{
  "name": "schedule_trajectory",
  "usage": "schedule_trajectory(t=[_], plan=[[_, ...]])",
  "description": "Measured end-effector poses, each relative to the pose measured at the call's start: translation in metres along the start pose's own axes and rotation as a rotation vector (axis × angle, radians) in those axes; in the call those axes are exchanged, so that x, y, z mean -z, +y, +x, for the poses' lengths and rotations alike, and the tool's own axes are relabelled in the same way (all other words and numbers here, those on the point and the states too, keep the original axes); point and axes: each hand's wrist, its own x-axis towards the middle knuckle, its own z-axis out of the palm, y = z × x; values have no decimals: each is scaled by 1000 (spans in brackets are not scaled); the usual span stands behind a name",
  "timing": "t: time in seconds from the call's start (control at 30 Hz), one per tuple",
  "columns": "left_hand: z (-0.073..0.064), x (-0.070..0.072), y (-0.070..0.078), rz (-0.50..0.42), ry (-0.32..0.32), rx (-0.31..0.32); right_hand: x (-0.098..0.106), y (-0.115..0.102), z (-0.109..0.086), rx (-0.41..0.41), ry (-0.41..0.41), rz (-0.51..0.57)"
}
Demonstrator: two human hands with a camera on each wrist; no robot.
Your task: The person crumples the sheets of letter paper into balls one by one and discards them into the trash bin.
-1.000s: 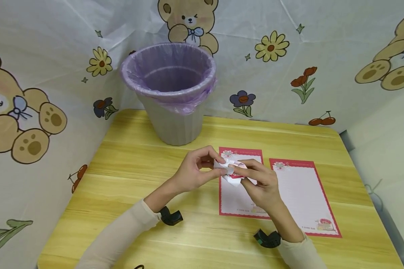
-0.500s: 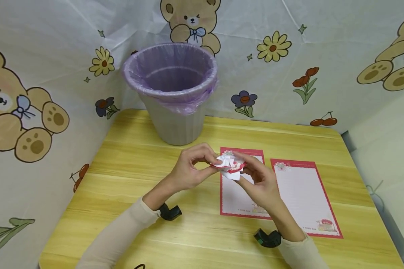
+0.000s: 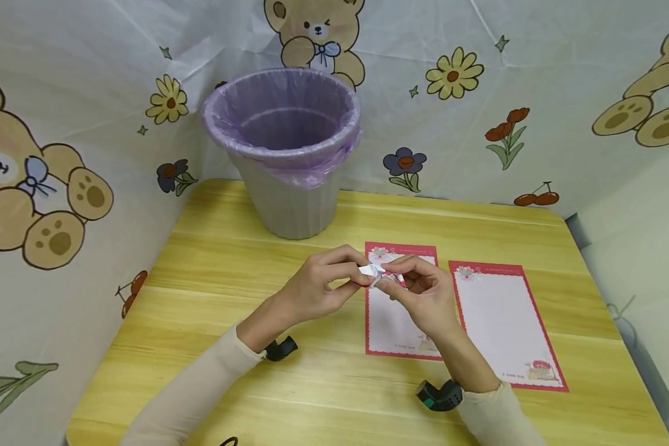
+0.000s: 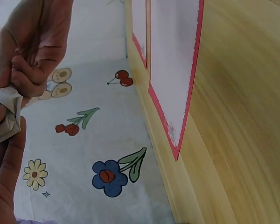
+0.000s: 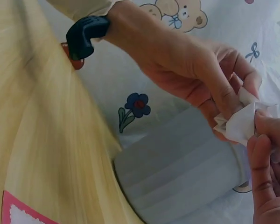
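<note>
A crumpled sheet of white paper with red edging (image 3: 372, 271) is held up between both hands over the table. My left hand (image 3: 324, 283) pinches its left side between thumb and fingers. From the right, my right hand (image 3: 426, 296) pinches the other side, and its fingers hide part of the red print. In the left wrist view the crumpled paper (image 4: 8, 114) shows folded white faces around a fingertip. The right wrist view has the same paper (image 5: 242, 122) bunched between both sets of fingers.
Two flat red-bordered letter sheets lie on the wooden table (image 3: 201, 291): one sheet (image 3: 396, 328) below the hands, another sheet (image 3: 507, 322) to its right. A grey bin (image 3: 295, 204) with a purple liner (image 3: 312, 170) stands at the back. A bear-print cloth (image 3: 334, 124) hangs behind.
The paper has been folded into a smaller, tighter bundle. My right fingers have closed in on it from a wider spread, and both hands have drawn nearer each other.
</note>
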Motion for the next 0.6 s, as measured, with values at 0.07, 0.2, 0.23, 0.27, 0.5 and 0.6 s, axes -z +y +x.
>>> schedule_trajectory(t=[0.07,0.2,0.23,0.27,0.5,0.6], plan=[[-2,1,-1,-12,-8,3,0,0,1,-11,4,-9],[-6,2,0,-88,-21,20,3,2,1,15,-13,32],[-7,2,0,-106,-21,25,4,2,1,31,-21,46],[-7,2,1,-120,-19,29,5,3,1,50,-32,61],[-5,1,2,-219,7,56,10,1,4,173,-80,138],[-5,-1,2,-298,25,74,10,-1,5,187,-90,153]])
